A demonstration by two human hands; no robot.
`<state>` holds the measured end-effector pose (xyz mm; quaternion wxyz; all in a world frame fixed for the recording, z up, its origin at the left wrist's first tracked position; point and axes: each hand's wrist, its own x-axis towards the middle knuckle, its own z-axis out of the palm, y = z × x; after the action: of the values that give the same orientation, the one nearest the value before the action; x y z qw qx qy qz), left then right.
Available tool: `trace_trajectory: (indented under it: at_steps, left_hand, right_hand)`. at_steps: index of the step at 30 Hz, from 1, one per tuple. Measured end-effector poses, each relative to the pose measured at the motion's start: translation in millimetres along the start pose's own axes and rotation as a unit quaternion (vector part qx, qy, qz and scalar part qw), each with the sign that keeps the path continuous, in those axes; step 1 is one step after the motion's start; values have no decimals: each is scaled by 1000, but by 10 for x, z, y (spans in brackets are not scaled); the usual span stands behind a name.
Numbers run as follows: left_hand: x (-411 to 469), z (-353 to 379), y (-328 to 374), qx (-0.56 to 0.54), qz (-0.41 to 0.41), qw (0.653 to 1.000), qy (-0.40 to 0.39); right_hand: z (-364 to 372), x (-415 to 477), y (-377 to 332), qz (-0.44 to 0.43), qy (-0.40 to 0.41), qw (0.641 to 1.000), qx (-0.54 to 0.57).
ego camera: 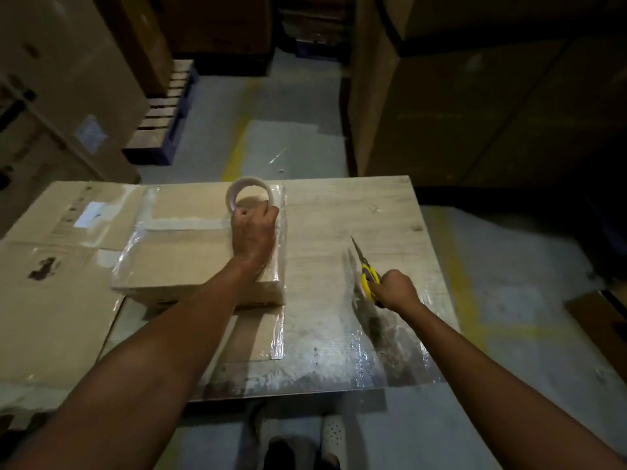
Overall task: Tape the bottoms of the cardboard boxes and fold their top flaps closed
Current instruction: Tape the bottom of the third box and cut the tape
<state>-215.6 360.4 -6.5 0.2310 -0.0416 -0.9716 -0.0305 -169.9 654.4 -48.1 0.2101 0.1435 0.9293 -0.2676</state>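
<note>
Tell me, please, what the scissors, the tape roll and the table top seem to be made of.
Scissors: shiny grey blades, likely steel; glossy yellow and purple handles, probably plastic.
Tape roll: pale translucent film, seemingly plastic packing tape.
Table top: pale, matt wood-grain board, perhaps laminate.

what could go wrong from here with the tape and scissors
1. The right hand holds the scissors with the bare point leading. Swinging them over to cut could nick the left hand, which grips the tape roll.
2. The roll stands on edge on the box, held only at its near side. A hard pull might tip it or wrinkle the tape.
3. The table looks glossy with film, so the box may slide.
</note>
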Motion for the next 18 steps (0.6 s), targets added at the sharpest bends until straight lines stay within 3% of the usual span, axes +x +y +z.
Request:
trace_trajectory:
  at_steps: [6, 13, 18]
  left_hand:
    - [48, 190, -71, -15, 10, 1000, 2]
    - [89, 198, -154, -32, 27, 999, 15]
    - [161, 174, -261, -37, 88, 995, 32]
  right_hand:
    - [226, 231, -108, 72, 52, 992, 92]
    - [354, 469, -228, 111, 91, 983, 115]
    - [371, 177, -831, 9, 181, 964, 194]
